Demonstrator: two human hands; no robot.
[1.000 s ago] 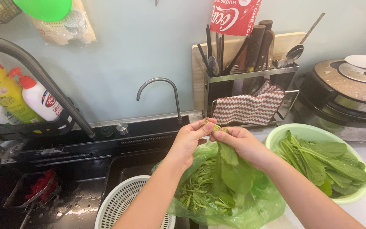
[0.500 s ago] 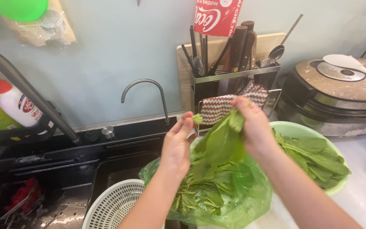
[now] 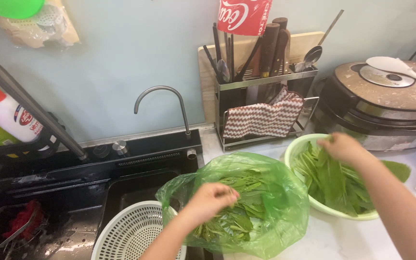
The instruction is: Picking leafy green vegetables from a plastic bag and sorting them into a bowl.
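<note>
At far left a white bottle (image 3: 9, 119) with a red cap sits in a black rack, and a dark sink (image 3: 73, 202) fills the space below it. A white colander (image 3: 131, 236) rests at the sink's 5 o'clock edge, under the curved tap (image 3: 167, 98).

Just right of the colander, a green bag (image 3: 270, 202) lies open on the bench (image 3: 343, 240), full of leafy greens (image 3: 232, 216). The left hand (image 3: 211, 201) reaches into the bag's mouth from 7 o'clock, fingers curled down onto the greens; whether it grips any I cannot tell.

Behind the bag, at its 12 o'clock, stands a metal utensil rack (image 3: 263, 96) with a zigzag cloth (image 3: 263, 118) hung on its front.

Right of the bag, just beside it, a pale green bowl (image 3: 297, 149) holds more leaves (image 3: 335, 180). The right hand (image 3: 345, 147) hovers over the bowl's far side, fingers loosely bent and touching the top leaves. The two hands are well apart.

At the bowl's 1 o'clock is a rice cooker (image 3: 381, 106) with a white paddle (image 3: 398, 67) on its lid.
</note>
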